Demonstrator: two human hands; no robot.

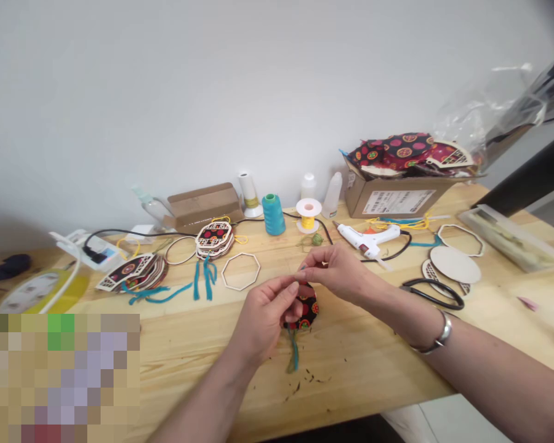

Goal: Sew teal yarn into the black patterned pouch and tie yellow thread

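Note:
A round piece covered in black, red and orange patterned fabric [310, 307] is at the middle of the wooden table, with a green and teal tassel [294, 354] hanging from its lower edge. My left hand [276, 307] covers its left part, fingers closed on it. Just above its top edge, my right hand [327, 271] pinches with thumb and index finger close to my left fingertips. What the right fingertips hold is too small to make out. Small dark scraps lie on the table [240, 381] below the tassel.
A white glue gun [368, 240], black-handled scissors [434, 294] and a pale disc [455, 264] lie to the right. Behind stand a teal thread cone [273, 215], a yellow thread spool [308, 216] and a cardboard box [388, 195]. Fabric-covered ornaments [215, 239] and an octagonal frame [240, 288] are left.

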